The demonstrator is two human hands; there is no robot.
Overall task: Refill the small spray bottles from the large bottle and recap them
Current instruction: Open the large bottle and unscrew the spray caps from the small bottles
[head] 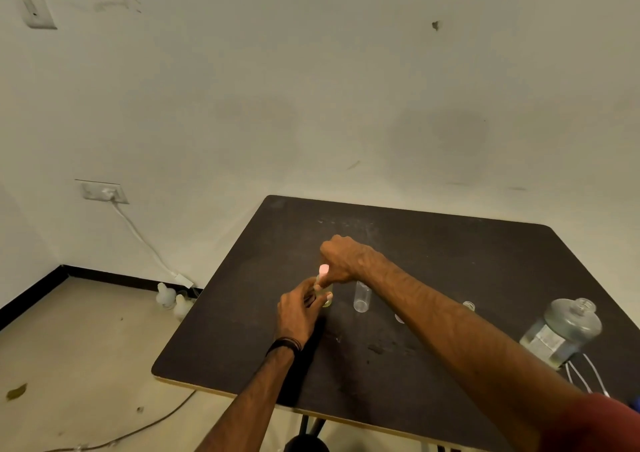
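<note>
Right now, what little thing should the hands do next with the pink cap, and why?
Probably twist the pink cap down tight. The left hand holds the small spray bottle upright on the table, and the right hand pinches the cap at its top, so recapping looks under way. Then comes the empty clear bottle beside it, still uncapped.

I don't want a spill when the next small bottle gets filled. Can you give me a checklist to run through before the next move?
1. Small bottle steadied by left hand: ok.
2. Pink cap held by right hand: ok.
3. Cap fully tight: cannot tell.
4. Empty bottle upright and uncapped: ok.
5. Large bottle open, upright on table: ok.
6. Liquid left in large bottle: ok.
</note>
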